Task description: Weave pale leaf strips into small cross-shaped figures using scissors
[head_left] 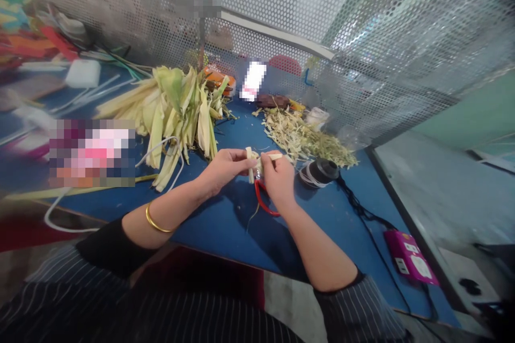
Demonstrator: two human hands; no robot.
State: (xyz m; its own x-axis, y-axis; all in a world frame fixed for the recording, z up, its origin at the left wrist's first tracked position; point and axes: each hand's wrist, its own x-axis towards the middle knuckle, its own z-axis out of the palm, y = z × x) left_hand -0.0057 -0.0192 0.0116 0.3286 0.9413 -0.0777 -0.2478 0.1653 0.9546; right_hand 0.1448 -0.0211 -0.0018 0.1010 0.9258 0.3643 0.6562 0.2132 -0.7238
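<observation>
My left hand point(225, 169) and my right hand point(278, 179) meet above the blue table point(225, 225), both pinched on a small folded strip of pale corn husk point(257, 162). Red-handled scissors point(263, 201) hang from my right hand's fingers, looping below it. A gold bangle point(155, 222) sits on my left wrist. A pile of whole corn husks point(177, 107) lies to the left, beyond my hands.
A heap of shredded husk scraps point(301, 136) lies to the right, with a dark spool of thread point(319, 171) beside it. A black cable runs to a pink power strip point(408, 257). A white cord point(161, 147) loops on the left. Perforated metal screen point(362, 37) walls the back.
</observation>
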